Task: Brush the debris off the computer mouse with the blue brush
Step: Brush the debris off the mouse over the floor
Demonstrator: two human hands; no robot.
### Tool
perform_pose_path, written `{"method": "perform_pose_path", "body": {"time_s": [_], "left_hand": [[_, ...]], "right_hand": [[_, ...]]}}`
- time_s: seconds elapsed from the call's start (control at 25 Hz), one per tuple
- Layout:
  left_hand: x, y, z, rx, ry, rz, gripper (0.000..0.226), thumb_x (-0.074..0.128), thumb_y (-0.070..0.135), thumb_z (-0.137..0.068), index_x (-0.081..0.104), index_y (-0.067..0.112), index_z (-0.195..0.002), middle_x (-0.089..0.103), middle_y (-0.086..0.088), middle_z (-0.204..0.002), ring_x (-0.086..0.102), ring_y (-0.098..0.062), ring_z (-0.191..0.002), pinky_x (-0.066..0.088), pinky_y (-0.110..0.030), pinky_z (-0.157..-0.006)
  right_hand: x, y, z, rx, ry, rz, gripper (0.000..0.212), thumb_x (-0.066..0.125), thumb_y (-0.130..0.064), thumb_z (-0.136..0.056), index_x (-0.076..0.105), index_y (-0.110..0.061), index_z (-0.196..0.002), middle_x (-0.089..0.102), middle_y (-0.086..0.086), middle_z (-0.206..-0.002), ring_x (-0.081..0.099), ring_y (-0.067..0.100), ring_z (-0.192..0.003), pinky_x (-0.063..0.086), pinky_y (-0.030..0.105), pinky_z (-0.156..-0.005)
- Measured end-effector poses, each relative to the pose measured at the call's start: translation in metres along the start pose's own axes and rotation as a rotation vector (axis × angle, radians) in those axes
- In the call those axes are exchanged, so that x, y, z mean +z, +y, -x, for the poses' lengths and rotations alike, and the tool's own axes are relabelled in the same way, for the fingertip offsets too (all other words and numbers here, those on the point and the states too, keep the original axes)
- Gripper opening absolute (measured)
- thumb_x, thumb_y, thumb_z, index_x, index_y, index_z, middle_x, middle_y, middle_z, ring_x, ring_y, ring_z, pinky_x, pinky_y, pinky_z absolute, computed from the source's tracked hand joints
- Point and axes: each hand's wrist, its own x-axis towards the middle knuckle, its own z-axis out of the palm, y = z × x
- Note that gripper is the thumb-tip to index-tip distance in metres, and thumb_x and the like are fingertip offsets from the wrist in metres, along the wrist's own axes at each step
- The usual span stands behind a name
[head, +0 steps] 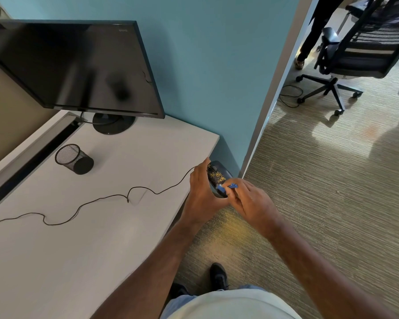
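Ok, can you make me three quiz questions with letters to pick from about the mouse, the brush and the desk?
1. Where is the computer mouse?
A. Flat on the desk
B. Held past the desk edge, over the carpet
C. Inside the mesh cup

2. What colour is the debris on it?
A. Yellowish
B. Red
C. Green

3. What state is the monitor in?
A. Showing a game
B. Dark
C. Lying face down

Answers: 1 B, the left hand holds it beyond the edge. 2 A, yellowish specks cover its top. 3 B, the screen is black.

Bright daylight patches on carpet (pixel 332 169); wide-angle edge bending; slight softness.
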Motion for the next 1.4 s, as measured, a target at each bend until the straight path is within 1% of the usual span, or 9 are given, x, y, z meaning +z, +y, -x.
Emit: {"method": "perform_pose_path", "body": {"time_s": [0.2,0.32,0.48,0.6,0.68,0.84,1.04,1.24,1.4], "left_hand": [[0.001,0.002,0.000,0.002,0.024,0.028,0.112,0.072,0.060,-0.066,0.025,0.012,-0.155,0.040,-0.004,-0.146,0.038,-0.019,-0.136,0.046,-0.055,-0.106],[0.002,0.000,-0.001,0.028,0.043,-0.018,0.118,0.078,0.064,-0.065,0.024,0.010,-0.156,0.039,-0.005,-0.150,0.035,-0.013,-0.137,0.045,-0.053,-0.108],[0.000,0.001,-0.002,0.037,0.036,-0.024,0.125,0.094,0.051,-0.058,0.023,0.013,-0.155,0.039,0.000,-0.149,0.033,-0.007,-0.135,0.045,-0.046,-0.109],[0.001,0.002,-0.002,0.029,0.034,-0.008,0.124,0.093,0.052,-0.059,0.023,0.016,-0.155,0.037,0.008,-0.146,0.029,0.003,-0.132,0.045,-0.044,-0.109],[0.001,0.000,-0.002,0.023,0.017,-0.015,0.123,0.090,0.054,-0.062,0.021,0.016,-0.156,0.037,0.006,-0.150,0.029,0.000,-0.137,0.043,-0.047,-0.111],[0.003,0.000,-0.002,-0.022,-0.032,-0.002,0.122,0.090,0.050,-0.065,0.019,0.016,-0.157,0.034,-0.003,-0.155,0.031,-0.017,-0.141,0.041,-0.053,-0.112],[0.002,0.003,-0.004,-0.030,-0.013,0.040,0.112,0.088,0.041,-0.069,0.021,0.018,-0.156,0.035,0.001,-0.152,0.028,-0.006,-0.137,0.043,-0.053,-0.111],[0.001,0.002,-0.002,0.025,0.007,-0.019,0.123,0.088,0.056,-0.063,0.021,0.013,-0.157,0.036,-0.004,-0.154,0.032,-0.015,-0.141,0.043,-0.050,-0.111],[0.001,0.001,-0.003,0.019,0.022,-0.016,0.126,0.095,0.050,-0.058,0.022,0.016,-0.155,0.037,0.002,-0.151,0.033,-0.009,-0.137,0.046,-0.046,-0.108]], "right_hand": [[0.007,-0.003,0.004,0.010,-0.072,-0.021,0.034,0.041,-0.031,-0.107,0.063,-0.007,-0.116,0.069,0.002,-0.099,0.065,0.012,-0.075,0.058,0.029,-0.060],[0.000,-0.003,0.001,0.054,-0.019,-0.040,0.036,0.042,-0.031,-0.106,0.064,-0.006,-0.118,0.071,0.004,-0.102,0.067,0.010,-0.080,0.057,0.022,-0.066],[-0.013,0.009,-0.006,0.137,0.050,0.018,0.035,0.042,-0.029,-0.107,0.063,-0.005,-0.121,0.071,0.004,-0.105,0.059,0.002,-0.086,0.043,0.010,-0.072],[-0.012,0.011,-0.008,0.126,0.037,0.051,0.029,0.046,-0.024,-0.105,0.064,-0.005,-0.119,0.071,0.003,-0.102,0.056,0.000,-0.086,0.042,0.006,-0.072],[-0.009,0.008,-0.008,0.099,0.023,0.029,0.034,0.042,-0.028,-0.106,0.065,-0.005,-0.117,0.072,0.003,-0.101,0.060,0.002,-0.083,0.039,0.005,-0.072],[-0.002,-0.001,-0.005,0.052,-0.023,-0.004,0.038,0.040,-0.032,-0.105,0.065,-0.006,-0.117,0.072,0.004,-0.102,0.070,0.012,-0.084,0.056,0.021,-0.069],[0.006,-0.008,0.000,0.063,-0.092,-0.007,0.040,0.038,-0.035,-0.106,0.064,-0.008,-0.121,0.072,0.003,-0.104,0.069,0.012,-0.083,0.061,0.029,-0.067],[-0.005,0.000,-0.005,0.139,0.015,-0.026,0.046,0.037,-0.041,-0.107,0.064,-0.006,-0.120,0.072,0.004,-0.105,0.060,0.001,-0.084,0.042,0.005,-0.073],[-0.014,0.014,-0.011,0.162,0.078,0.053,0.044,0.037,-0.038,-0.107,0.065,-0.005,-0.119,0.072,0.004,-0.103,0.059,0.003,-0.082,0.039,0.008,-0.069]]}}
